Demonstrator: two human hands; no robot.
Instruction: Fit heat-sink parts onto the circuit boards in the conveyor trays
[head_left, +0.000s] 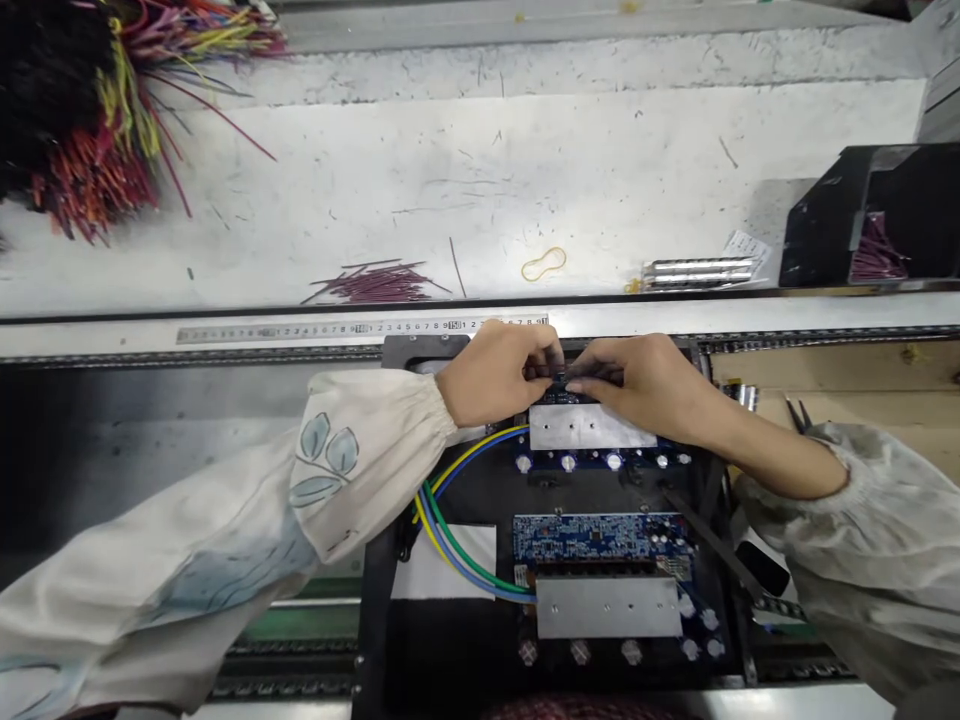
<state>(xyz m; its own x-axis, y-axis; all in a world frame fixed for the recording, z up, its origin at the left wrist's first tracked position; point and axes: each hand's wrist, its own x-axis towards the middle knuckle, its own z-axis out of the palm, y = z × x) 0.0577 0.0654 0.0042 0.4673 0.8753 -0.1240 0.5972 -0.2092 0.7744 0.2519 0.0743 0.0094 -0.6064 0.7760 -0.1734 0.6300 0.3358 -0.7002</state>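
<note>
- Your left hand (495, 375) and right hand (637, 385) are pinching a small black component (559, 379) between closed fingertips.
- Yellow, blue and green insulated wires (469, 520) are curving beside a flat aluminium plate (592, 427).

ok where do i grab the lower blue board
Likely from above, by the far long edge of the lower blue circuit board and the near edge of the silver plate: it lies flat in the black fixture, coloured wires leaving at left.
</note>
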